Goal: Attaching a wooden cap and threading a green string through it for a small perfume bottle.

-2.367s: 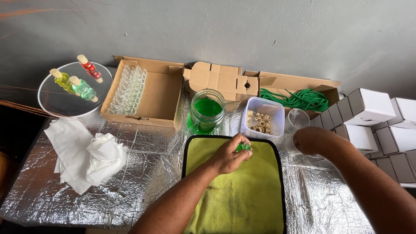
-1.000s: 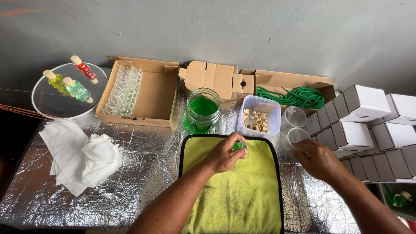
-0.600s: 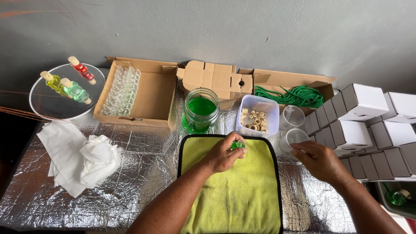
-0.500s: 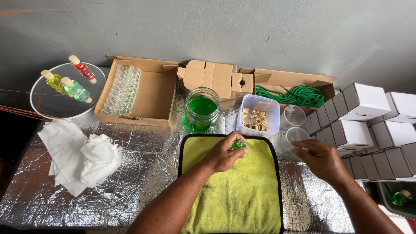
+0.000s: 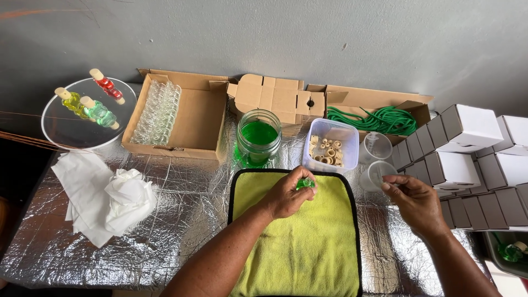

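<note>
My left hand (image 5: 287, 193) rests on the far edge of the yellow-green cloth (image 5: 300, 242), fingers curled tight around a small green bottle (image 5: 305, 183), of which only a bit shows between thumb and forefinger. My right hand (image 5: 415, 201) hovers to the right of the cloth, just near two clear plastic cups (image 5: 377, 160); thumb and fingertips are pinched narrowly together, and I cannot tell whether anything small sits between them.

The cloth lies on a black-rimmed mat on a table covered in crinkled silver foil (image 5: 181, 198), which shines and creases all over. Just beyond my left hand stands a glass jar of green liquid (image 5: 258, 138), and to its right a clear tub of pale wooden rings (image 5: 330, 146). Farther back lie a flat folded cardboard piece (image 5: 275, 99) and an open carton holding coiled green cord (image 5: 379, 119). On the far left side, an open cardboard box (image 5: 184, 115) holds rows of empty clear bottles, and beside it a round glass plate (image 5: 88, 113) carries three filled bottles, red, yellow and pale green. Near left, crumpled white paper towels (image 5: 110, 198) lie on the foil. Along the right edge white boxes (image 5: 467, 148) stand stacked in rows. Behind everything rises a plain grey wall (image 5: 275, 38).
</note>
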